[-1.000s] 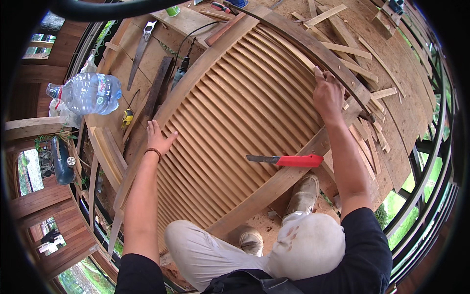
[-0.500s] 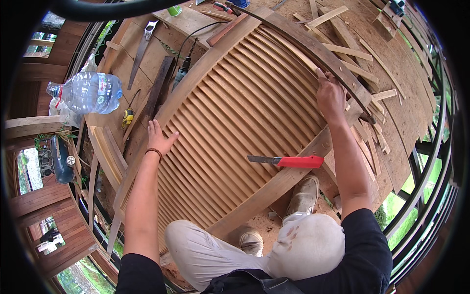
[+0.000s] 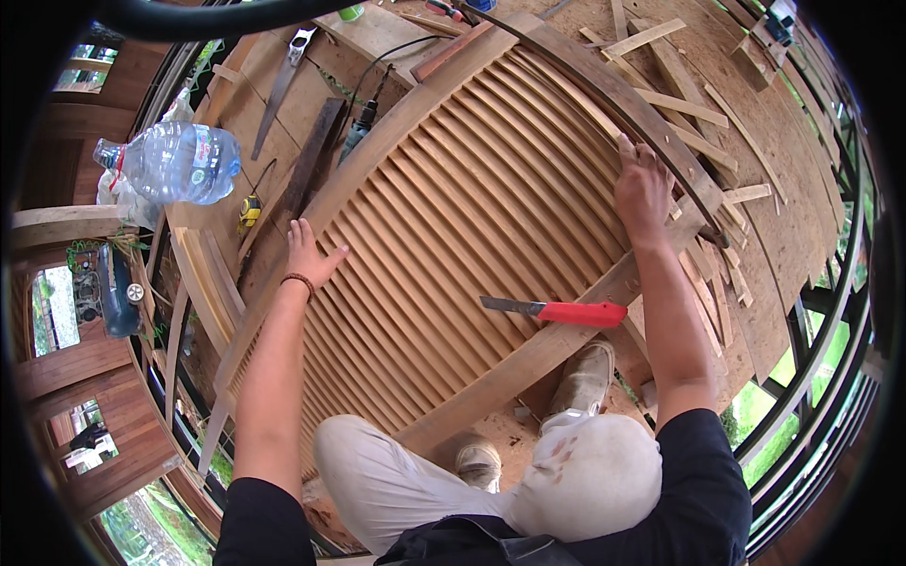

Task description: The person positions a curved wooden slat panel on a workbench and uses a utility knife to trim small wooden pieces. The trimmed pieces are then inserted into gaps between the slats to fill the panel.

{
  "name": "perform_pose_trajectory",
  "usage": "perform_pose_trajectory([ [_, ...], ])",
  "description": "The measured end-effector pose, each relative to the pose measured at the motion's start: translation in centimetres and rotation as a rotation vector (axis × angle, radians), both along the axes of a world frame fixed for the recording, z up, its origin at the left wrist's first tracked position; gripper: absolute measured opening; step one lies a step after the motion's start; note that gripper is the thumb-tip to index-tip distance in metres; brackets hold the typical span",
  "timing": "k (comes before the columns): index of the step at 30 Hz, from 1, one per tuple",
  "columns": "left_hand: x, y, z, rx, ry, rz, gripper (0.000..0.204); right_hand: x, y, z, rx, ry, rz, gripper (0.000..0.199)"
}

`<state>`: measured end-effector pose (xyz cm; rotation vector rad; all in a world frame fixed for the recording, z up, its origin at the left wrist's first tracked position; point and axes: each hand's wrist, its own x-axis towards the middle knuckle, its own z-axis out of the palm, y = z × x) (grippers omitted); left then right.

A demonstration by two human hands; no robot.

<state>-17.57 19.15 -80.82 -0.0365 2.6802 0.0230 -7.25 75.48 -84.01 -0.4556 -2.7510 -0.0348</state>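
Observation:
A louvered wooden panel [image 3: 453, 226] lies in front of me, its thin slats set between two long side rails. My left hand [image 3: 313, 258] rests with fingers spread on the left rail [image 3: 354, 174] and the slat ends beside it. At the far right, my right hand [image 3: 645, 189] has its fingers curled at the end of a wooden slat [image 3: 566, 90], close to the dark end rail [image 3: 634, 90]; the thumb is mostly hidden. A utility knife with a red handle [image 3: 583, 313] lies across the slats and the right rail, blade pointing left.
Beyond the left rail are a drill [image 3: 359, 132], a handsaw [image 3: 280, 92], a yellow tape measure [image 3: 250, 211] and a large plastic bottle [image 3: 179, 163]. Loose wood strips [image 3: 684, 104] are scattered at the far right. My knees [image 3: 585, 481] are close to the panel's near side.
The view has shifted slightly. My right fingers have changed their bend a little at the slat's end. My left hand stays on the left rail, and the knife has not moved on the panel.

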Motion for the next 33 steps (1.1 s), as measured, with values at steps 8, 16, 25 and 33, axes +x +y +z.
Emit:
perform_pose_trajectory([
  [8,0.0,0.1,0.2,-0.034,-0.021,0.019,0.123,2.0,-0.5,0.7,-0.042,-0.050,-0.022,0.049],
  [16,0.1,0.5,0.2,-0.053,-0.017,0.026,0.121,2.4,-0.4,0.3,-0.080,-0.087,-0.033,0.044],
  [25,0.3,0.2,0.1,-0.045,0.009,0.014,0.120,-0.4,-1.2,0.1,-0.085,-0.095,-0.047,0.044],
  [33,0.1,0.9,0.0,-0.031,0.046,0.019,0.121,7.6,-3.0,4.3,-0.189,-0.122,0.050,0.037],
])
